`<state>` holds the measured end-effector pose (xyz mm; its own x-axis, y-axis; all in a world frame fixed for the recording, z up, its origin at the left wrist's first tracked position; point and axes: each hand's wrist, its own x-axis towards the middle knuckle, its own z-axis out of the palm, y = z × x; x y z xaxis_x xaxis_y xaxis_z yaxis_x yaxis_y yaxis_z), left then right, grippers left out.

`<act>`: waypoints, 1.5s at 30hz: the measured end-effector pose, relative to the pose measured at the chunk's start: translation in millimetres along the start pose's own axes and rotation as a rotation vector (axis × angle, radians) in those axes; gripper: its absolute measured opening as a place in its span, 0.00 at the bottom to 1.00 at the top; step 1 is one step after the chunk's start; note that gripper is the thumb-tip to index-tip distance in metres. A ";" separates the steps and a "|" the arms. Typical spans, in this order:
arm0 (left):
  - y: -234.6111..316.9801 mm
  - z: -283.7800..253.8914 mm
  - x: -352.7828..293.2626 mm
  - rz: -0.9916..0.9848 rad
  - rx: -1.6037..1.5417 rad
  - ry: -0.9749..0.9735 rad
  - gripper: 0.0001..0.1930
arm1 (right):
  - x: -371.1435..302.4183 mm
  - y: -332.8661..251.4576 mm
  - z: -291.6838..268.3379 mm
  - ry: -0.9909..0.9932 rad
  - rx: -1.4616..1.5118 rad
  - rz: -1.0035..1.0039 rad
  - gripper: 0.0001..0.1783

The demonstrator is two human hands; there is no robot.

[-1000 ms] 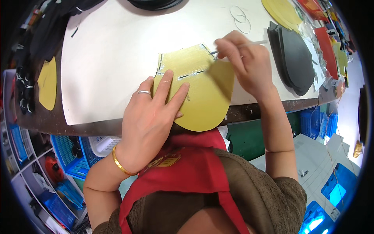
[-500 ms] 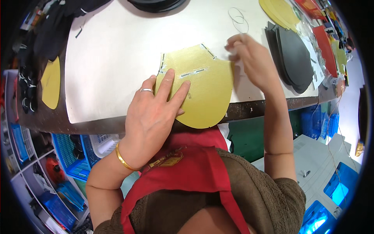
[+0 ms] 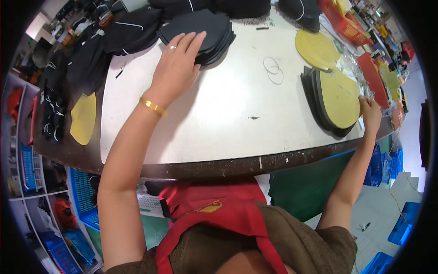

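Note:
At the far side of the table, my left hand (image 3: 179, 64) reaches onto a stack of black rounded sheets (image 3: 200, 28). Its fingers lie stretched out on the top sheet, and the thumb is by the stack's near edge. On the right, my right hand (image 3: 372, 114) pinches the right edge of a yellow template (image 3: 340, 98) with slots in it. That template lies over a second pile of black sheets (image 3: 313, 100), whose left and lower edges stick out from under it. The fingertips of my right hand are partly hidden.
More yellow templates (image 3: 315, 48) lie at the back right, beside a red bin (image 3: 344, 25). A thin wire loop (image 3: 273, 71) rests on the white board (image 3: 219, 123). Black bundles (image 3: 132, 29) line the far left, and another yellow piece (image 3: 83, 118) lies at the left edge.
My right hand has carried the yellow template from the table's middle onto the right-hand black pile. My left hand has let go of it and moved forward to the far black stack.

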<state>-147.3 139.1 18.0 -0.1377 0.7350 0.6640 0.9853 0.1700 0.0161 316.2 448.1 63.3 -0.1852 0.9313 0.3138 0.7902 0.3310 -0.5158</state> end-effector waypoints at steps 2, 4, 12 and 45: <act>-11.5 1.1 13.9 -0.032 0.011 -0.120 0.23 | -6.3 -0.9 -4.2 0.084 -0.254 0.001 0.18; -16.1 -1.7 7.9 0.036 0.014 -0.177 0.14 | -13.7 7.8 -9.8 0.139 0.242 -0.043 0.17; 141.6 -83.8 -92.1 0.295 -0.457 -0.494 0.11 | -118.8 -132.0 56.6 -0.093 0.763 -0.111 0.09; 121.3 -94.7 -121.7 -0.261 -0.330 -0.471 0.27 | -154.0 -189.3 121.2 -0.658 0.224 -0.398 0.11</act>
<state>-1.5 8.2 10.0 -0.3333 0.9196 0.2077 0.8822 0.2266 0.4127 124.3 260.5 16.0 -0.7908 0.6121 0.0094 0.4687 0.6152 -0.6340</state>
